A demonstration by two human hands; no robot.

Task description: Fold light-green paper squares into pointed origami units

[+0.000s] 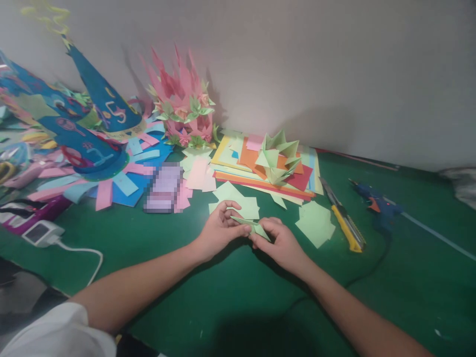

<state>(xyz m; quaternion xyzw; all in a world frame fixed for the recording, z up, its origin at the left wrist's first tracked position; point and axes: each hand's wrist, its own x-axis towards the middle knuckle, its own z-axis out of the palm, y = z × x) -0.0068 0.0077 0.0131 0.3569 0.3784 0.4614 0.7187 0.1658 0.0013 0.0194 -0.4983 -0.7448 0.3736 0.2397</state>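
Both my hands meet over the green table (208,297), pinching one small folded piece of light green paper (252,226). My left hand (219,229) holds its left end with curled fingers. My right hand (279,242) grips the right end between thumb and fingers. Loose light green paper squares (238,201) lie just behind my hands, and another green square (315,223) lies to the right.
A stack of coloured paper sheets (260,168) carries a spiky green paper flower (278,158). A yellow utility knife (344,218) and a blue glue gun (377,204) lie at right. Blue paper cones (100,99), a pink paper crown (182,104) and a white adapter (42,233) stand at left.
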